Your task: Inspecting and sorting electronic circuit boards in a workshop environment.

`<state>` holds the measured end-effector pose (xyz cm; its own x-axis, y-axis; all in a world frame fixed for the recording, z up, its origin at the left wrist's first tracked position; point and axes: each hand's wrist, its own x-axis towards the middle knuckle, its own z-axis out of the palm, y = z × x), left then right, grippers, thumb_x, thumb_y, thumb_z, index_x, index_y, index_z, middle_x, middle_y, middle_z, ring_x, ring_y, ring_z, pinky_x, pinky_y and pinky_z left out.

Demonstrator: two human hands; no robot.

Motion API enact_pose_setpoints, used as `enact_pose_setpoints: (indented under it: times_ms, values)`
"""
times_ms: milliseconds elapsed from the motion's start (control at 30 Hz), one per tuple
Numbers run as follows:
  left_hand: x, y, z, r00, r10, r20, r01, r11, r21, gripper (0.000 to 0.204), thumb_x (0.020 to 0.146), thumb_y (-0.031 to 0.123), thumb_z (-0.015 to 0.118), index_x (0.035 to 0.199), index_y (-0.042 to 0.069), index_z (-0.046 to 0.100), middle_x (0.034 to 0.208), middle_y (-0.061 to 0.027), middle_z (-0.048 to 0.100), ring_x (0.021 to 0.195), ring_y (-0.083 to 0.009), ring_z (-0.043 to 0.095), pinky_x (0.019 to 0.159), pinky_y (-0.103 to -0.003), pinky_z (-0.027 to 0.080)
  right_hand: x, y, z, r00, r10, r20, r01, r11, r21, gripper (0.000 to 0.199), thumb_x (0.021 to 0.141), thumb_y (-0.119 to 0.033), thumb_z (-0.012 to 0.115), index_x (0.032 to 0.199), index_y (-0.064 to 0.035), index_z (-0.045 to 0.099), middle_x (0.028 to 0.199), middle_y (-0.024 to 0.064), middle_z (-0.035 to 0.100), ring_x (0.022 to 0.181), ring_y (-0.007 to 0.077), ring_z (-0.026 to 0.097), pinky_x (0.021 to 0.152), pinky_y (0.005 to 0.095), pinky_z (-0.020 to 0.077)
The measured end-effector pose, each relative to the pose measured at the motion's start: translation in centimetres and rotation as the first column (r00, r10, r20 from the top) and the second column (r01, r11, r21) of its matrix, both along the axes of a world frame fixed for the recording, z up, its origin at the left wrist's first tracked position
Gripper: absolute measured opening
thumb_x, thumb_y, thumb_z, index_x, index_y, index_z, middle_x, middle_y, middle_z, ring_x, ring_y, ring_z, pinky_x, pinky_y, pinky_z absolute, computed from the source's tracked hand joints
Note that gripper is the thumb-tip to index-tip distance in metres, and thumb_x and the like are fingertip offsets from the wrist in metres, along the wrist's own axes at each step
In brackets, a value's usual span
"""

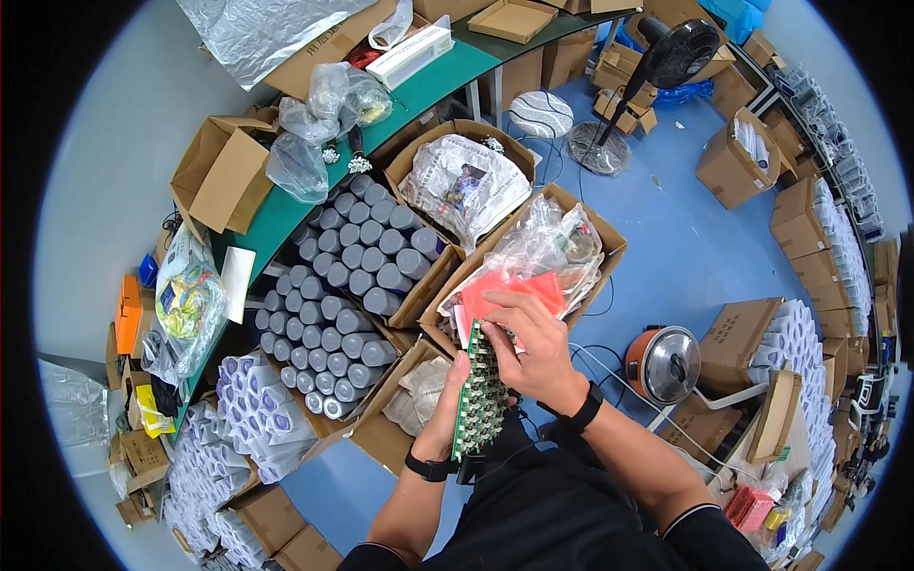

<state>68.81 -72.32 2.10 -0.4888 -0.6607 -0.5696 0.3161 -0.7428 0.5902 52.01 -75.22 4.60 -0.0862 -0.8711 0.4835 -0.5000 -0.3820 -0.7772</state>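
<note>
A green circuit board panel point(479, 404), with rows of small pale parts on it, stands on edge in front of my body. My left hand point(442, 411) is closed around its left edge, with the thumb along the side. My right hand point(535, 350) is bent over the panel's top end, its thumb and fingers closing on the upper edge. Pink plastic wrap point(535, 287) shows just beyond my right fingers, on top of an open carton point(614, 249) full of clear plastic bags. Whether my right fingers also touch the wrap is hidden.
Cartons of grey-capped cylinders point(352, 257) stand left of my hands. A green-topped bench point(443, 76) curves behind them. On the blue floor are a lidded orange pot point(664, 365), loose cables and a black fan point(681, 52). White tubes point(800, 352) fill boxes at right.
</note>
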Motion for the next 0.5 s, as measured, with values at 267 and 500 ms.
enact_pose_setpoints:
  times_ms: [267,500]
  values:
    - [-0.4,-0.5,0.1,0.989,0.113,-0.093,-0.116,0.993,-0.033,0.07,0.11,0.065,0.04,0.15,0.008,0.051,0.133,-0.0096,0.066,0.115,-0.0199,0.069,0.097,-0.035,0.059,1.6,0.8,-0.2,0.983,-0.128,0.132,0.13,0.992,-0.001,0.023,0.087,0.003,0.076,0.108,-0.0001,0.066,0.123,0.0184,0.073,0.101,0.0363,0.073,0.085,0.0413,0.059]
    - [0.1,-0.8,-0.7,0.985,0.115,-0.128,-0.116,0.993,-0.004,0.068,0.11,0.064,0.04,0.145,0.007,0.054,0.127,-0.0084,0.067,0.113,-0.0187,0.069,0.097,-0.035,0.059,1.1,0.9,0.2,0.997,-0.025,0.074,0.023,0.999,0.026,0.023,0.088,0.003,0.075,0.108,-0.0009,0.065,0.136,0.0203,0.067,0.118,0.041,0.068,0.094,0.044,0.0572]
